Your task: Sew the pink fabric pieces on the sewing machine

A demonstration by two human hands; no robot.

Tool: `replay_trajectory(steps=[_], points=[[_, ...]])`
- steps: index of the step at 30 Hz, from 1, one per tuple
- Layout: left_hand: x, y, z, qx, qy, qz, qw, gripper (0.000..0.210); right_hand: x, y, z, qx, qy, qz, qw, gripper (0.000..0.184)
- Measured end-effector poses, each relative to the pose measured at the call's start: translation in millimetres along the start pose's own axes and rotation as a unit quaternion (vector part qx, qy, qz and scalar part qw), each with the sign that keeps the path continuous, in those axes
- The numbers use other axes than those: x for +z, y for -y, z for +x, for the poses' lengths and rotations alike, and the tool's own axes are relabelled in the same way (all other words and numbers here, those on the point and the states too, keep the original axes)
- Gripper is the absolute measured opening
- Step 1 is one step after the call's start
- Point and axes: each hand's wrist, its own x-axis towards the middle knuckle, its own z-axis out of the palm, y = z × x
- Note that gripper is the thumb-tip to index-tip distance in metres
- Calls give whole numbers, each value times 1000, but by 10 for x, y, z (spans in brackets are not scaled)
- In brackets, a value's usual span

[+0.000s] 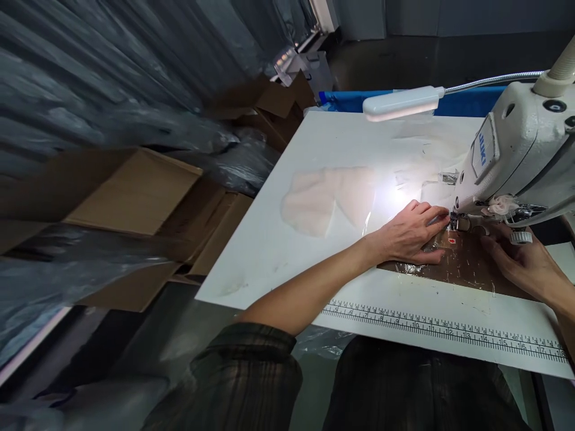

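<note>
My left hand (415, 233) lies palm down beside the needle of a white sewing machine (507, 149). Its fingers are stretched out, the fingertips close to the presser foot (457, 221). Beneath both hands is a brown plate (467, 263) that looks covered with clear film or tape and bears a small red arrow sticker (451, 240). To the right of the needle is my right hand (525, 260), thumb and fingers drawn together under the machine head. A metal knob partly covers those fingers, and what they hold cannot be made out.
Sheer beige cut pieces (332, 197) lie flat on the white table (256, 251). A lamp (402, 103) on a bendable neck shines over it. Along the front edge runs a printed ruler (431, 329). Open cardboard boxes (135, 191) and plastic sheeting (245, 158) stand at the left.
</note>
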Motion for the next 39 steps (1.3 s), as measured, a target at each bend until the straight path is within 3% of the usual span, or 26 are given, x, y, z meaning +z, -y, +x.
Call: replay_trajectory(steps=[5, 10, 13, 16, 19, 23, 25, 29, 36, 39], points=[[38, 4, -15, -9, -33, -35, 999, 59, 54, -22, 4, 13, -31, -40, 999, 32], [101, -3, -8, -62, -109, -60, 990, 56, 98, -62, -1, -32, -57, -35, 997, 30], [125, -28, -17, -89, -122, -63, 986, 59, 147, -106, -23, -52, -71, -53, 995, 33], [76, 0, 12, -88, -91, -60, 990, 58, 216, -145, -49, -71, -85, -82, 990, 37], [-49, 198, 167, -86, -41, -31, 995, 52, 288, -170, -59, -94, -103, -104, 985, 37], [-230, 693, 556, -177, 26, -25, 983, 37, 322, -161, -34, -130, -124, -119, 976, 34], [-271, 925, 748, -204, 47, -44, 977, 45, 303, -141, -19, -149, -132, -123, 972, 33], [-234, 1163, 972, -263, 44, -95, 959, 48, 270, -121, -13, -165, -120, -141, 969, 34], [-180, 1144, 849, -257, 76, -131, 955, 54, 369, -186, -46, -120, -118, -163, 972, 40], [-233, 1141, 695, -300, 35, -141, 943, 51, 351, -187, -42, -110, -105, -170, 974, 43]])
